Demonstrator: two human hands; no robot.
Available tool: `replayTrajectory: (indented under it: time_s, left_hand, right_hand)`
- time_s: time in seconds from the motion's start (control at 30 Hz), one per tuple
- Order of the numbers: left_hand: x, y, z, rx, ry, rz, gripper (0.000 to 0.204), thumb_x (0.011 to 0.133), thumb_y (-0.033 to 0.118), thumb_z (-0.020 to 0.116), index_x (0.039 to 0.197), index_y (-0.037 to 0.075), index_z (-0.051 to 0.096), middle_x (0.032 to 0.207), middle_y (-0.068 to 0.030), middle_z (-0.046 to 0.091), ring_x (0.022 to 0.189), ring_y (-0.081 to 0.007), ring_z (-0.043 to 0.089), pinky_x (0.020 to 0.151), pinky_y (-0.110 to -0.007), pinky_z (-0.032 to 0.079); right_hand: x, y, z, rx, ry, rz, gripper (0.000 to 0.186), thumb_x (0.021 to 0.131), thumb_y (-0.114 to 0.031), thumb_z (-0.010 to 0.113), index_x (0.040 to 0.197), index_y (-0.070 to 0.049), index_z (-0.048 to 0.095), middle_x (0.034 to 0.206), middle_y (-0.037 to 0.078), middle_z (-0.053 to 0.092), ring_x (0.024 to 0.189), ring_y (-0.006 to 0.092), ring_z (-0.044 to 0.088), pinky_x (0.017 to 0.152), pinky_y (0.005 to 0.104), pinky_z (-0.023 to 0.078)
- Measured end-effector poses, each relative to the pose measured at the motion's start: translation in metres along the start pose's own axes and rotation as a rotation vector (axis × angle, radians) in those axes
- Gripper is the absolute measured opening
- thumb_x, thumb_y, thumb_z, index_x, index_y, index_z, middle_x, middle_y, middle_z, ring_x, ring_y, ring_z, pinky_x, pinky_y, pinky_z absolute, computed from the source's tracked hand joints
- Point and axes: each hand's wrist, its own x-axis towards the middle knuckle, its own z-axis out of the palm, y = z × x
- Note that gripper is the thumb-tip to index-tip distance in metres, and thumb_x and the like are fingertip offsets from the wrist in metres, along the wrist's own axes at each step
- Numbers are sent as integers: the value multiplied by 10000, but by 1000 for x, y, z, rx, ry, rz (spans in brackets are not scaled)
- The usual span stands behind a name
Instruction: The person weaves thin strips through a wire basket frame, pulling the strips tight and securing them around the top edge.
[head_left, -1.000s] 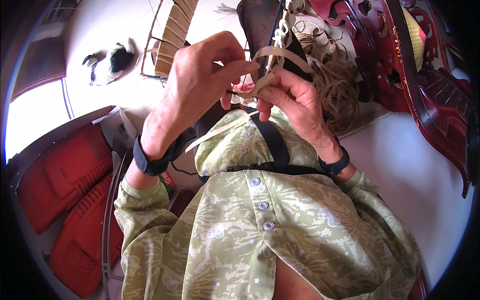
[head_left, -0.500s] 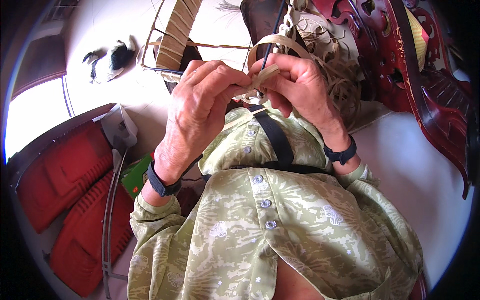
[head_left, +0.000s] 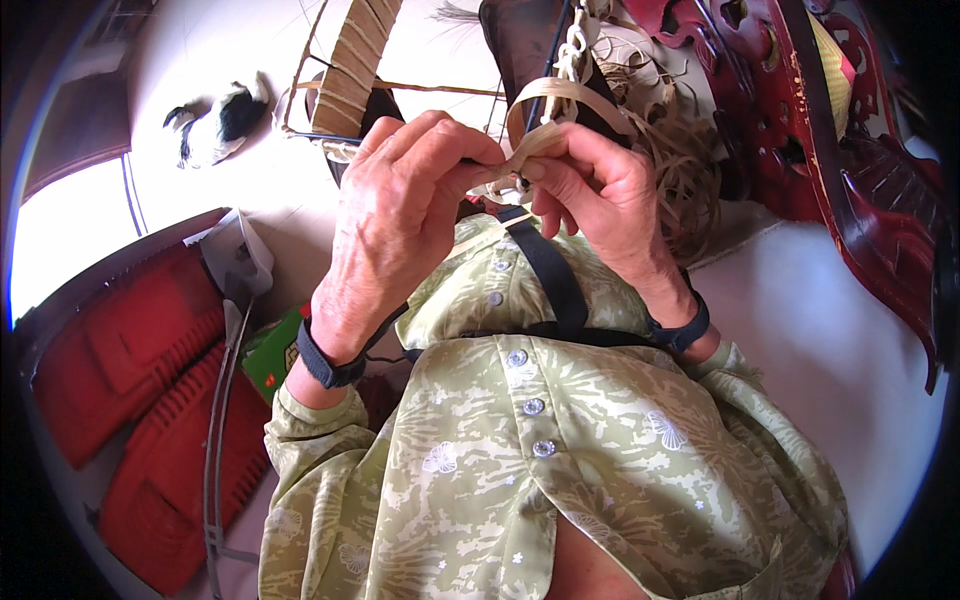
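My left hand (head_left: 390, 220) is closed in a pinch on a flat tan weaving strip (head_left: 580, 92) in front of my chest. Thumb and forefinger of my right hand (head_left: 615, 200) press the same strip just beside it. From the pinch, the strip arcs up and over to the right in a loose loop. A thin black rod (head_left: 547, 78) of a frame passes behind the fingers, with pale knotted wrapping (head_left: 573, 45) along it higher up. Part of the frame at the left carries a broad wrapped tan band (head_left: 348, 65). My fingers hide where strip and rod meet.
A tangled heap of loose tan strips (head_left: 680, 175) lies beyond my right hand. Dark red carved furniture (head_left: 825, 170) stands at the right. A black-and-white animal (head_left: 225, 125) lies on the floor at far left. Red ridged pieces (head_left: 150, 360) and a green box (head_left: 268, 358) are at lower left.
My right hand has shifted slightly right and down, its thumb now pressing the strip. The short strip piece that stuck out between the hands now lies bent under the fingers.
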Motion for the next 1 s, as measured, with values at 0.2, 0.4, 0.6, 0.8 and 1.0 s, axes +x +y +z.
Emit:
replayTrajectory:
  time_s: [0.2, 0.4, 0.6, 0.8, 1.0]
  left_hand:
    - [-3, 0, -3, -3, -41, -1, 204, 848, -41, 661, 1030, 34, 714, 933, -94, 690, 811, -265, 622, 742, -352, 459]
    - [-3, 4, -2, -20, 0, -30, 222, 842, -63, 672, 1045, 19, 707, 962, -107, 692, 849, -249, 655, 781, -342, 511]
    - [-6, 2, 13, -332, 208, -155, 247, 790, -52, 749, 1002, 37, 658, 907, -64, 661, 816, -237, 651, 722, -340, 518]
    - [-10, -6, 18, -314, 249, -77, 259, 762, -66, 763, 950, 33, 615, 926, -73, 652, 845, -240, 655, 738, -349, 532]
    - [-9, -8, 16, -171, 229, 8, 240, 760, -67, 758, 941, 50, 652, 932, -72, 648, 862, -264, 639, 731, -356, 533]
  right_hand:
    - [-3, -12, 4, 116, 28, 41, 170, 1009, -133, 642, 1134, -20, 660, 747, 0, 664, 547, 42, 568, 482, 179, 405]
    - [-13, -15, 3, 34, 225, -66, 181, 1011, -114, 630, 1159, -12, 652, 775, 12, 671, 553, 37, 547, 487, 174, 400]
    - [-10, -58, 6, -121, 184, -114, 203, 998, -135, 659, 1155, -7, 670, 707, -9, 644, 522, 17, 488, 483, 171, 376]
    - [6, -70, 8, -519, 28, -139, 301, 929, -202, 746, 1188, -55, 698, 634, 53, 660, 527, 45, 522, 499, 244, 407]
    - [15, -80, 22, -514, 16, 3, 205, 897, -112, 750, 1093, -53, 731, 735, 79, 725, 599, 69, 626, 528, 250, 462]
